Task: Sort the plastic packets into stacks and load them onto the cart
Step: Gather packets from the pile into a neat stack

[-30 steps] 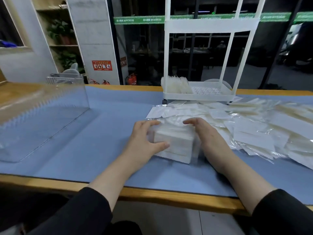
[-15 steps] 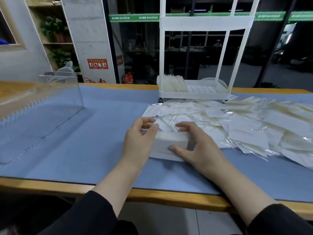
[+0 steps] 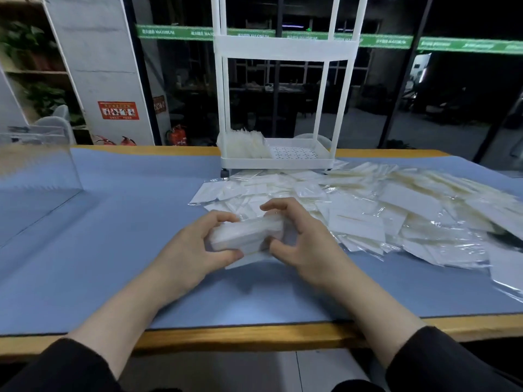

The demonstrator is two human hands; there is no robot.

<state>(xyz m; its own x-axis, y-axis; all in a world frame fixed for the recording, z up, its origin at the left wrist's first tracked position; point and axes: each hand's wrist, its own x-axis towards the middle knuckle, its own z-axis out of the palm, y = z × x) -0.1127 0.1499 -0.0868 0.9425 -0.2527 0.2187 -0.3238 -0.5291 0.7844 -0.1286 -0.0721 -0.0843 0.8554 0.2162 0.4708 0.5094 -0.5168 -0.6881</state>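
Observation:
A stack of white plastic packets point(image 3: 249, 236) is held between both hands just above the blue mat. My left hand point(image 3: 195, 250) grips its left end, thumb in front and fingers curled over the top. My right hand point(image 3: 302, 244) grips the right end the same way. A wide heap of loose packets point(image 3: 396, 219) covers the mat to the right. The white cart point(image 3: 283, 162) stands at the table's far edge, and a row of packets point(image 3: 246, 147) leans in the left part of its bottom tray.
A clear acrylic box point(image 3: 36, 182) sits on the mat at the far left. The blue mat point(image 3: 113, 236) covers the wooden table, whose front edge point(image 3: 254, 335) runs near me. Behind the cart are dark windows and red fire extinguishers point(image 3: 178, 135).
Both hands have closed around the stack and lifted it slightly off the mat, tilting it. The camera has moved a little closer.

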